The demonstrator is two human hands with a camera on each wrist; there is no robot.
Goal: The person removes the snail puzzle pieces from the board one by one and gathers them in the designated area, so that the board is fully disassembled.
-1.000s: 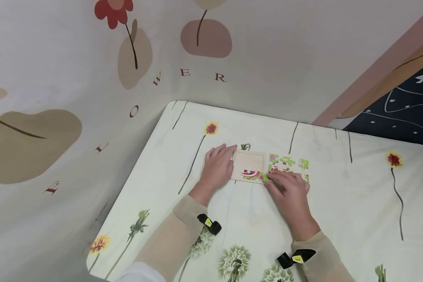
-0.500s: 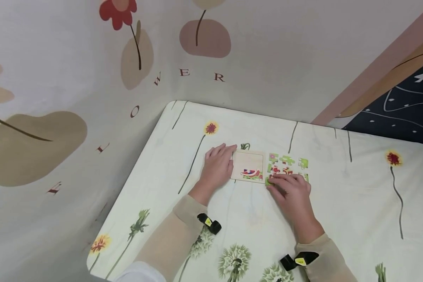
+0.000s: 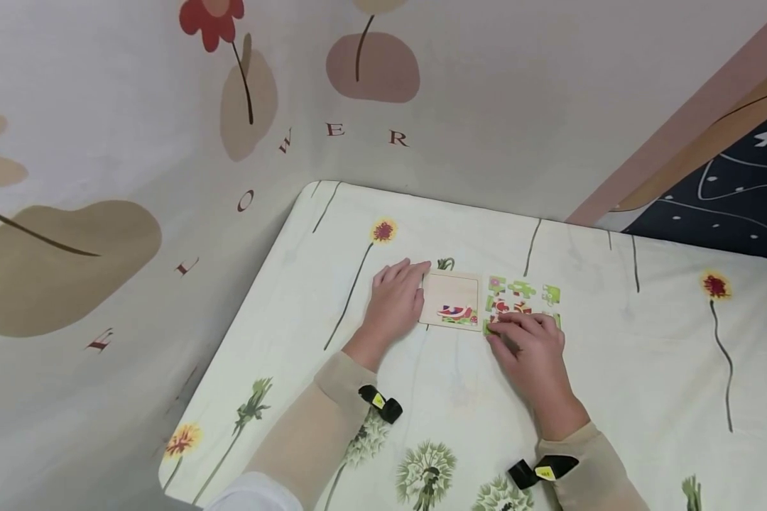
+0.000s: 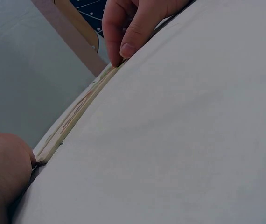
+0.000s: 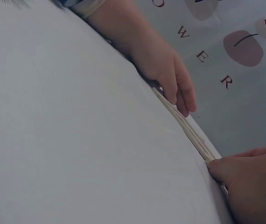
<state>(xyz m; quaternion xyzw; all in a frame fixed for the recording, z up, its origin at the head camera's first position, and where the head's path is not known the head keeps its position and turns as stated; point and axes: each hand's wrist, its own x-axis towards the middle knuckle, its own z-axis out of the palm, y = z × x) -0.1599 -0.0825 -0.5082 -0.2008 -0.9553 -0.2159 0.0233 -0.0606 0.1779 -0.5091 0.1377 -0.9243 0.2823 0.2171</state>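
Note:
A square wooden puzzle tray point(image 3: 452, 287) lies on the table, with a few joined pieces point(image 3: 458, 314) in its lower right corner. My left hand point(image 3: 393, 298) rests along the tray's left edge, fingers extended. Just right of the tray, loose jigsaw pieces point(image 3: 521, 289) in green and red lie in a square arrangement. My right hand point(image 3: 530, 351) is over their lower part and hides some. Its thumb and fingertips pinch a green puzzle piece point(image 3: 488, 327) at the lower left corner. In the left wrist view, thumb and index fingertip point(image 4: 128, 50) meet close to the tray's end.
A white cloth with printed flowers covers the table point(image 3: 633, 355). Behind and to the left stands a pale curtain point(image 3: 486, 128) with lettering. A dark patterned cloth point(image 3: 735, 191) hangs at the back right. Each wrist wears a black camera strap point(image 3: 380, 403).
My right hand has shifted slightly right, away from the tray's right edge, with the green puzzle piece at its fingertips. More red loose pieces show now. The left hand stays at the tray.

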